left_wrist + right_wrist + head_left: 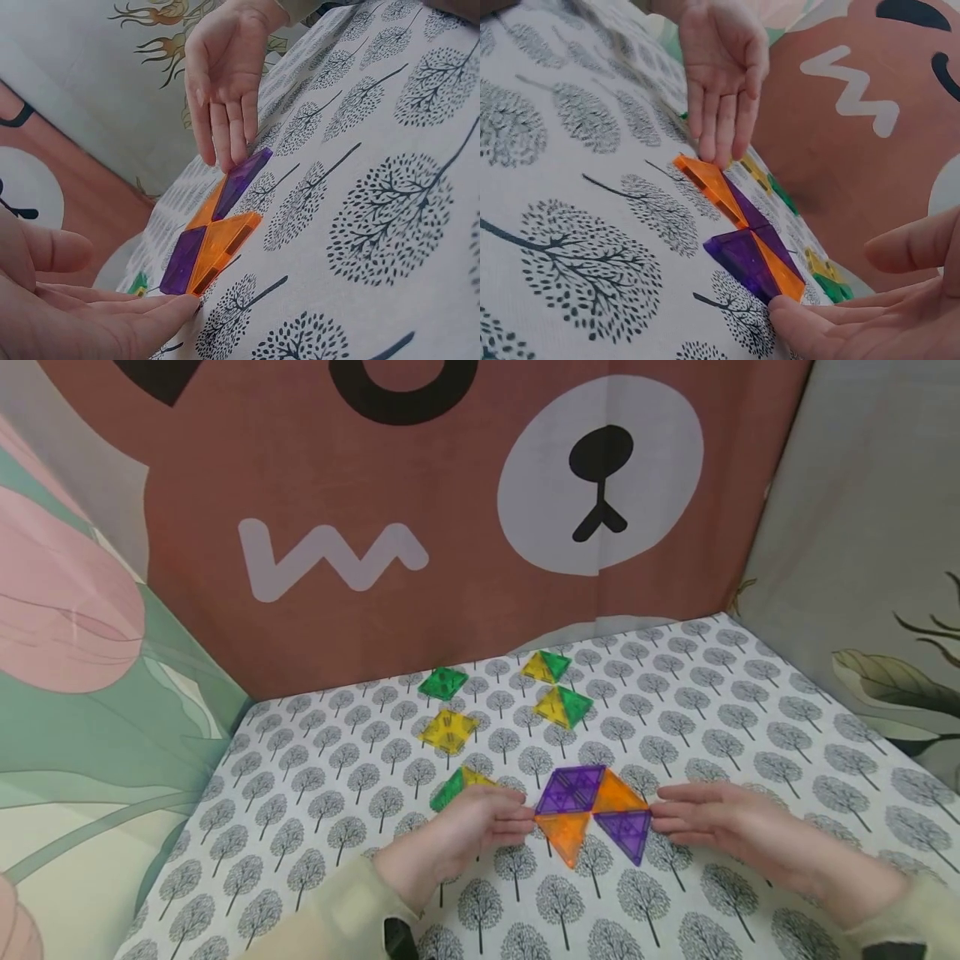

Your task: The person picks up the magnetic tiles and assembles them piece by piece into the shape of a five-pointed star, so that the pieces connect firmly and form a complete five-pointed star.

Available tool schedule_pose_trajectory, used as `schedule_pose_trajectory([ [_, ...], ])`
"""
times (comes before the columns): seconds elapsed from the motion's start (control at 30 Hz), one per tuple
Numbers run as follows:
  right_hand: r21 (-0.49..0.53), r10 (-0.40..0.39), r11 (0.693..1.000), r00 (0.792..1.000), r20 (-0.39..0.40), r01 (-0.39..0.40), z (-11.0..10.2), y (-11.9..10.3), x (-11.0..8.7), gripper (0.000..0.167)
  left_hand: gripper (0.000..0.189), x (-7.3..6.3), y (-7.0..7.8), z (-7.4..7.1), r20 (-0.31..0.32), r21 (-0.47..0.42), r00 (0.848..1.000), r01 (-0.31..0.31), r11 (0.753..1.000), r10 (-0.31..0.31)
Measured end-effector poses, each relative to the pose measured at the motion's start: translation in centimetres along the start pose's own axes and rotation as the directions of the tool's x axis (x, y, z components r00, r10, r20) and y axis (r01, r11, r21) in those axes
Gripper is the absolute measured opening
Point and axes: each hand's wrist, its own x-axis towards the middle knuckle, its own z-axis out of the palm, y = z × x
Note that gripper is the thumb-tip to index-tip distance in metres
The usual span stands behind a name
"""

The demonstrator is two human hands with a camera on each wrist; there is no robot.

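Translucent magnetic triangle tiles lie flat in a joined group on the cloth. A purple part is at the upper left, with an orange tile to its right. Below hang an orange tile and a purple tile, their points towards me. My left hand has straight fingers, tips at the group's left corner. At the right corner are the straight fingertips of my right hand. Both palms face inward, and in each wrist view the near hand's fingertips touch a tile edge.
Behind the group lie a green diamond, a yellow diamond and two yellow-green pieces, one farther back, one nearer. Another green-yellow piece is partly behind my left hand. Printed curtains border the tree-patterned cloth.
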Motion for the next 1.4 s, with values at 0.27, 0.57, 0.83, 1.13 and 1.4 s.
schedule_pose_trajectory([
  [0.27, -0.061, 0.023, 0.998, 0.998, -0.062, -0.027, 0.1, 0.0, 0.3, 0.070, 0.045, 0.1, -0.3, -0.1, 0.005, -0.011, 1.000, -0.008, 1.000, 0.008],
  [0.57, 0.035, -0.025, 0.999, 0.998, 0.058, 0.023, -1.8, 0.7, 1.2, 0.062, 0.048, 0.4, -0.4, -0.6, 0.014, -0.082, 1.000, 0.001, 0.997, 0.000],
  [0.83, 0.150, -0.027, 0.989, 0.996, 0.085, 0.014, -2.6, 1.0, 1.5, 0.052, 0.041, 0.7, -0.8, -0.8, -0.009, -0.140, 1.000, 0.002, 0.990, -0.003],
  [1.13, 0.136, -0.003, 0.991, 0.999, 0.034, -0.001, -2.3, 1.0, 2.2, 0.052, 0.034, 1.2, -1.1, -0.5, -0.024, -0.182, 1.000, 0.013, 0.983, -0.018],
  [1.4, 0.056, 0.050, 0.997, 0.999, -0.021, -0.049, -1.3, 0.5, 2.7, 0.049, 0.034, 1.9, -1.3, 0.3, -0.093, -0.085, 0.995, 0.027, 0.996, -0.035],
])
